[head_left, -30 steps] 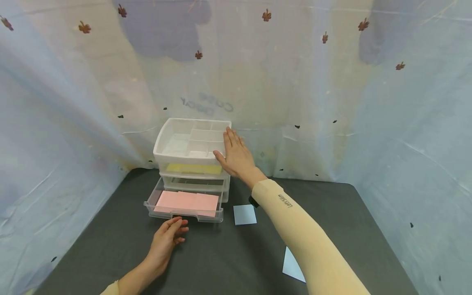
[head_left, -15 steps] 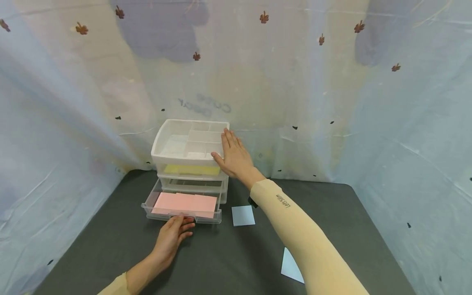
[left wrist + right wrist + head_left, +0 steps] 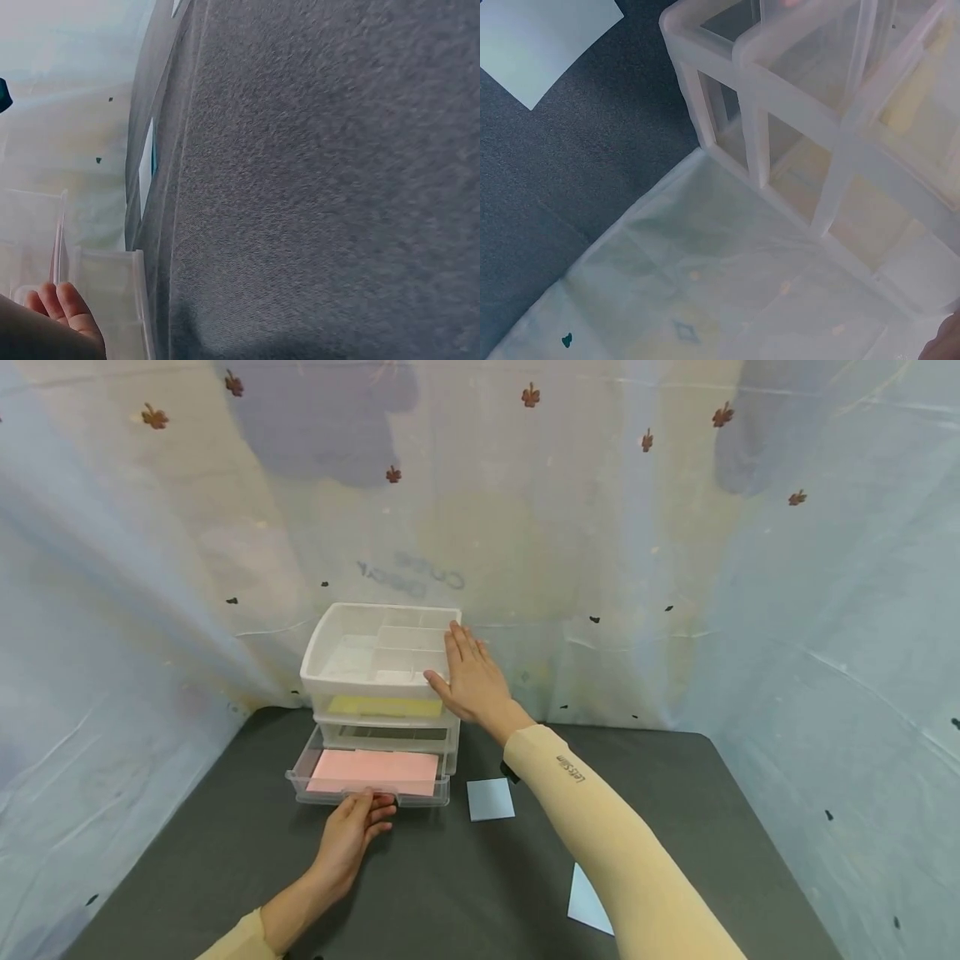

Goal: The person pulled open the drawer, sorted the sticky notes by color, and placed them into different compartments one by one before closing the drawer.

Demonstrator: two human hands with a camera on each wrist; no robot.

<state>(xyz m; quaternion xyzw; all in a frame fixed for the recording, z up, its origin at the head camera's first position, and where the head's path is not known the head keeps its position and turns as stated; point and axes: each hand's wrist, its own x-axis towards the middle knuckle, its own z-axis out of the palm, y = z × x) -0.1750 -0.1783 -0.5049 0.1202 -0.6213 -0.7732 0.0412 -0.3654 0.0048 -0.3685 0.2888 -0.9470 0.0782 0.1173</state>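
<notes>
A white plastic drawer organizer with a divided top tray stands at the back left of the table. Its clear bottom drawer is pulled out and holds pink paper. My left hand pinches the middle of this drawer's front edge, thumb on top, other fingers loosely bent below. In the left wrist view only part of the left hand shows. My right hand rests with extended fingers on the organizer's right top rim. Yellow paper shows inside the top drawer.
A pale blue paper square lies right of the organizer. Another blue paper is partly hidden under my right forearm. The dark table is enclosed by a patterned plastic curtain at the back and sides.
My left hand has moved from just in front of the bottom drawer onto its front edge. That drawer has shifted slightly toward the organizer. The right hand keeps its place on the rim.
</notes>
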